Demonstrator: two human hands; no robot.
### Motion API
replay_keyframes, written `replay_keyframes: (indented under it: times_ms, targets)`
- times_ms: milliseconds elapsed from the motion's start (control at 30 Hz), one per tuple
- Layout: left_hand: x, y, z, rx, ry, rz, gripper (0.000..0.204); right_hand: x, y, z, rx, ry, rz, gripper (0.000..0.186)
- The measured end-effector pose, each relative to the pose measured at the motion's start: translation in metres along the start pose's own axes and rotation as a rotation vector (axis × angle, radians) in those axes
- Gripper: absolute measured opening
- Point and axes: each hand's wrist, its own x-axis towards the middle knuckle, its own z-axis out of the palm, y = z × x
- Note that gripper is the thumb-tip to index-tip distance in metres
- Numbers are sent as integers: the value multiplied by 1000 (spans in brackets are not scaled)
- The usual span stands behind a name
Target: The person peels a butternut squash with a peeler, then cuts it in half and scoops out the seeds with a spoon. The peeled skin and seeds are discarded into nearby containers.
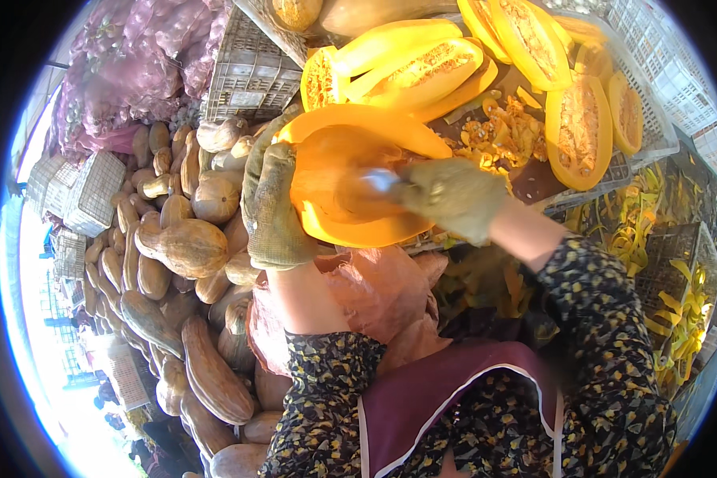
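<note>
A large hollowed pumpkin half (327, 219) with orange flesh is tilted in front of me, its cut face turned up. My left hand (275, 203), in a dirty pale work glove, grips its left rim, fingers closed over the edge. My right hand (458, 197), gloved too and smeared by motion, is closed at the right side of the hollow. From it a shiny metal tool (381, 180) reaches into the cavity; blur hides its exact kind. Just beyond lies a heap of scooped seeds and pulp (502, 135) on a dark board.
Peeled, cut pumpkin halves (577, 131) lie at the back and right. Whole unpeeled pumpkins (183, 247) pile up on my left. Also around me are plastic crates (251, 72), purple net sacks (135, 72), a pinkish sack (358, 295) and yellow peelings (685, 307).
</note>
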Motion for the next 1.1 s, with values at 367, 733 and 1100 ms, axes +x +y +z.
replay_keyframes:
  times_ms: [367,733,1100]
  targets:
    - [0,-2,9,78,36,52,40,-11,18,21,-225,243,20,37]
    - [8,-3,11,34,106,27,40,-10,35,35,-240,273,155,36]
    - [15,-6,-8,53,162,15,45,-4,48,32,-462,92,190,63]
